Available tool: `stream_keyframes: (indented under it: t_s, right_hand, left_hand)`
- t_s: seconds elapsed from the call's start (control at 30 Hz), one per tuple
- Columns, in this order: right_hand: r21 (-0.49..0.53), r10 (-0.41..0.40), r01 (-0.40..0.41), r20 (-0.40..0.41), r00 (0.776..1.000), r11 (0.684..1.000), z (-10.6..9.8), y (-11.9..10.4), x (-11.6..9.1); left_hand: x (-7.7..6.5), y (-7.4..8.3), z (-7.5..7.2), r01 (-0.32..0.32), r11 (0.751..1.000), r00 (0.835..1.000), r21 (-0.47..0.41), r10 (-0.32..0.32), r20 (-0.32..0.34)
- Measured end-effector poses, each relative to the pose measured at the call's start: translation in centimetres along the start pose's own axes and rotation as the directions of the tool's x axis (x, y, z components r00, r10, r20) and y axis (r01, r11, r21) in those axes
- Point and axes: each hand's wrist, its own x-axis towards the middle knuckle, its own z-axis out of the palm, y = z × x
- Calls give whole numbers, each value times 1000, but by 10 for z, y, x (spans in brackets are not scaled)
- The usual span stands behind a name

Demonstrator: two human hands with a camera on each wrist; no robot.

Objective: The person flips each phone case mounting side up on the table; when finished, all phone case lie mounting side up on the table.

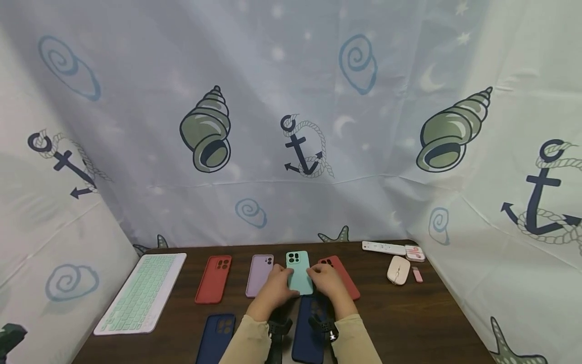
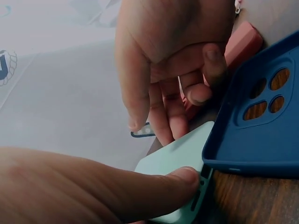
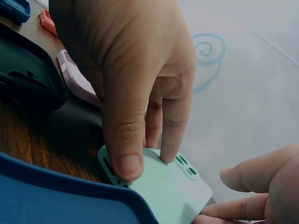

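A pale cloth backdrop printed with shells, anchors and spirals rises behind and to both sides of me, and below it lies the dark wooden surface where everything sits. The biggest thing on it is one mint-keyed keyboard at my far left. Then come six phone cases: two red, one left of centre and one half hidden behind my right hand, one lilac case, two navy cases nearest me, one at the left and one between my wrists, and the single mint case in the middle of the back row. Toward the right edge are smaller items, one each: a white bar-shaped device, a cream mouse, a small pink-and-white box and a tiny pink stick. My left hand and right hand both grip the mint case, one on each long side. The left wrist view shows my left thumb pressed on the case's corner beside the navy case's camera cut-outs (the head view hides this under my hands). The right wrist view shows my right thumb and a finger pinching the bottom edge, by its port holes.
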Motion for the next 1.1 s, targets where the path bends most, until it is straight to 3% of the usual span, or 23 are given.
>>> stream_keyframes:
  t_s: [0.33,0.67,1.1]
  right_hand:
    - [35,20,-20,-3,1000,999,-2,-1,1]
    - [104,-3,4,-18,1000,995,-2,0,1]
    - [218,-51,60,-48,998,974,-2,-2,3]
  left_hand:
    - [-4,-1,-9,-2,998,998,-67,6,59]
    - [-2,-2,-7,30,992,996,-119,-21,84]
    - [-1,0,-10,5,983,998,-183,8,70]
